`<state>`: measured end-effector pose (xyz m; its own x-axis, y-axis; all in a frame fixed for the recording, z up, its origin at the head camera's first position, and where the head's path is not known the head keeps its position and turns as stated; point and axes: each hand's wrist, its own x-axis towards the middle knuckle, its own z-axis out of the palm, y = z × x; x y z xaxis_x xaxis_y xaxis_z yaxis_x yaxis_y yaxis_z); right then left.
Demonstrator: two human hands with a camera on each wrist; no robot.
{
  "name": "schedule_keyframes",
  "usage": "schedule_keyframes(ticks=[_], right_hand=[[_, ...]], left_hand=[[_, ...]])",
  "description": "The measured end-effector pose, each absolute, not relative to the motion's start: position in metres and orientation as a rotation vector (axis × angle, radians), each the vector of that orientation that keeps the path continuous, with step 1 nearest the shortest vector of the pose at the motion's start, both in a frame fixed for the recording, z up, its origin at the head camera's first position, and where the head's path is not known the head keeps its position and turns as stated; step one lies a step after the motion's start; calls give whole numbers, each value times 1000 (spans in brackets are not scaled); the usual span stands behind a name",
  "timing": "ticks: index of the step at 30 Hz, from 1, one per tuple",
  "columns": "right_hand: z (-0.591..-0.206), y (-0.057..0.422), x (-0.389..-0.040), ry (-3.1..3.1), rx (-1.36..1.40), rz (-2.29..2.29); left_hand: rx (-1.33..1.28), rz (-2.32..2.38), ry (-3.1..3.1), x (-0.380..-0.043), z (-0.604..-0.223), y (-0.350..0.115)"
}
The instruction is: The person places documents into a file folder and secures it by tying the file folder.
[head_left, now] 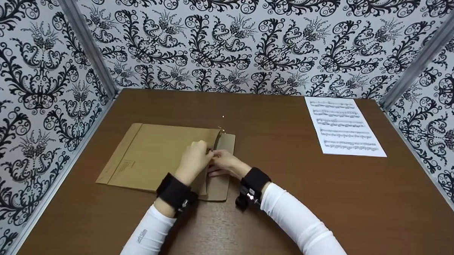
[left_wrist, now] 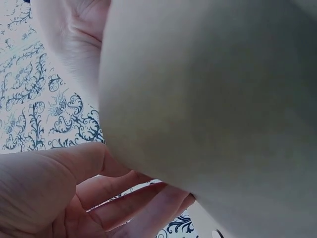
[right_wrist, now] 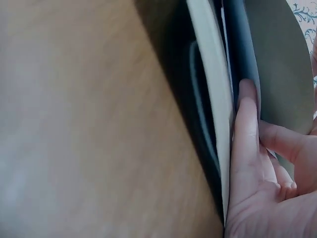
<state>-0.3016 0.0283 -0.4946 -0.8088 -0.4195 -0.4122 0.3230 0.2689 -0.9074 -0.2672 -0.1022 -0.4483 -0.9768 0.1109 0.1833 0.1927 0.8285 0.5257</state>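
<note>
A brown kraft paper envelope lies on the left half of the table, its flap spread out at the right end. My left hand holds the edge of the upper panel at the opening. From the right, my right hand meets it at the same edge. In the right wrist view, the right hand has its thumb outside the panel and a finger inside, pinching it. Close to the left wrist camera, an out-of-focus surface hides much of what the left hand holds.
Printed sheet music lies at the back right of the brown table. Tiny white bits are near the envelope's far corner. Patterned walls enclose the back and sides.
</note>
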Motion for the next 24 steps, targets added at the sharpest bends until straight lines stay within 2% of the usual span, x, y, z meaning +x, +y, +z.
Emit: schedule_keyframes(ticks=[24], right_hand=[[-480,87,-292,1892,-246,-1673]], left_hand=[[-216,-787,-2863,-271,-460,-98]])
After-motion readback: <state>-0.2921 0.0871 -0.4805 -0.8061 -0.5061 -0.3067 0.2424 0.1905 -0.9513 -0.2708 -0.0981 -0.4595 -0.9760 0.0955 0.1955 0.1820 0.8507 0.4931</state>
